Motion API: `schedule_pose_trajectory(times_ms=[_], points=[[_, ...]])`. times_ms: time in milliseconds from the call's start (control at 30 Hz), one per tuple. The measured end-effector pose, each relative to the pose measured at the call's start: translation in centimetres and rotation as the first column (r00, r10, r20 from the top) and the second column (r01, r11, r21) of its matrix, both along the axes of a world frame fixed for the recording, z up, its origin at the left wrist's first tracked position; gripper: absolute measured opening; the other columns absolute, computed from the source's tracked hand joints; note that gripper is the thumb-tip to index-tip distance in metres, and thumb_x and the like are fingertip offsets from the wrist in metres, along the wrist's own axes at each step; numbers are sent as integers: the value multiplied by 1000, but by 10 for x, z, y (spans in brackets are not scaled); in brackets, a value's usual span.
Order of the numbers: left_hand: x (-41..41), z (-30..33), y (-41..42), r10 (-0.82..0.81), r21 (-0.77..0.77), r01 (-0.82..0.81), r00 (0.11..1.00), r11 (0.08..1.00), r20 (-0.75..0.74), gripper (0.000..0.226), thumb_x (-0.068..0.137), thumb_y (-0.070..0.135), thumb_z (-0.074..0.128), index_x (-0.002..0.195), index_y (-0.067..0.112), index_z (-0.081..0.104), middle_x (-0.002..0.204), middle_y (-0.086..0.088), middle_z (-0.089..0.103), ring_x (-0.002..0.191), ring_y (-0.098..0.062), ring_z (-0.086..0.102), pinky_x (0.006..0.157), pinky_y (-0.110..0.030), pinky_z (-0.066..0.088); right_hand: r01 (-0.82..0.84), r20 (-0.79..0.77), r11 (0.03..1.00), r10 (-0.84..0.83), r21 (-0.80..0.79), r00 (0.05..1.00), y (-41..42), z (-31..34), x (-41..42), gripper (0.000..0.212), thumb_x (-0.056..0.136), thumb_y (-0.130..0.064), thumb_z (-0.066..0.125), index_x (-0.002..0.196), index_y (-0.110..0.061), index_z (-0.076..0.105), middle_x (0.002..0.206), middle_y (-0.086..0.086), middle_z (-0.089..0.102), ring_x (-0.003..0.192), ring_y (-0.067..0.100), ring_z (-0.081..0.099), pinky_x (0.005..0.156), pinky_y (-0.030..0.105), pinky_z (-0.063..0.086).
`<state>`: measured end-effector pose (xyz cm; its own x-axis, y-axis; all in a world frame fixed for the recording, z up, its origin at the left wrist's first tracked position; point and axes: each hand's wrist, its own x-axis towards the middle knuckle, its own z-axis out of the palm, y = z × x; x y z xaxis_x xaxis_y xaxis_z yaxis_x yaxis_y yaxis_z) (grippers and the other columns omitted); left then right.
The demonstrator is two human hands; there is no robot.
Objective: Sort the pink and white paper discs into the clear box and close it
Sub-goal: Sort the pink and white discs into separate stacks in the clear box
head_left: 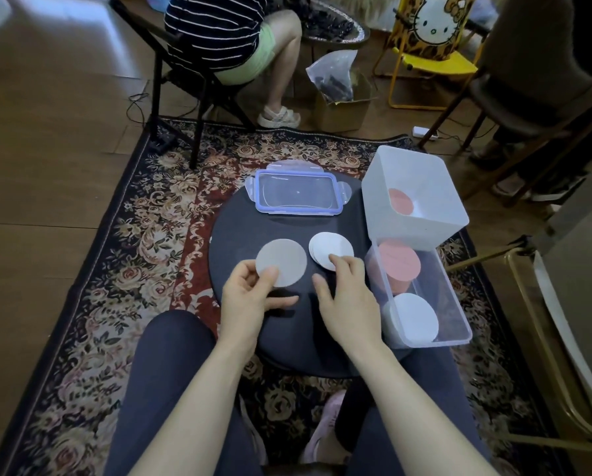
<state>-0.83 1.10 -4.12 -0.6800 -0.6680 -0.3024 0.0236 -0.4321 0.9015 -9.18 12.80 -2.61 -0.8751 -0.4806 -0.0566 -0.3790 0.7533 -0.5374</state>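
White disc [282,261] between left fingers [270,273]

I see matt paper discs [332,250] on a smooth dark table [239,228]. The clear box [456,324] and lid [298,192] look glossy plastic.

A flowered rug [122,269] covers the middle of the wooden floor [47,132]. At the top, a seated person [232,39] is left of a cardboard box [344,109] and a yellow chair [432,63].
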Motion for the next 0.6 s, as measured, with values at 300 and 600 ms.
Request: schedule_pose_trajectory(times_ms=[300,600], points=[[-2,-2,-7,76,144,-63,993,988,-89,15,101,3,43,114,8,48,122,-20,59,95,-36,71,69,-47,61,-136,-133,958,173,254,976,16,-5,12,36,97,-36,44,128,-17,42,135,-3,34,85,27,60,57,31,31],[1,-3,-11,84,217,-48,984,975,-158,31,99,-3,42,123,13,51,124,-15,55,107,-37,66,82,-54,56,-91,-189,983,121,158,974,-8,11,-16,38,96,-28,46,131,-15,45,151,4,28,110,32,53,77,37,43]])
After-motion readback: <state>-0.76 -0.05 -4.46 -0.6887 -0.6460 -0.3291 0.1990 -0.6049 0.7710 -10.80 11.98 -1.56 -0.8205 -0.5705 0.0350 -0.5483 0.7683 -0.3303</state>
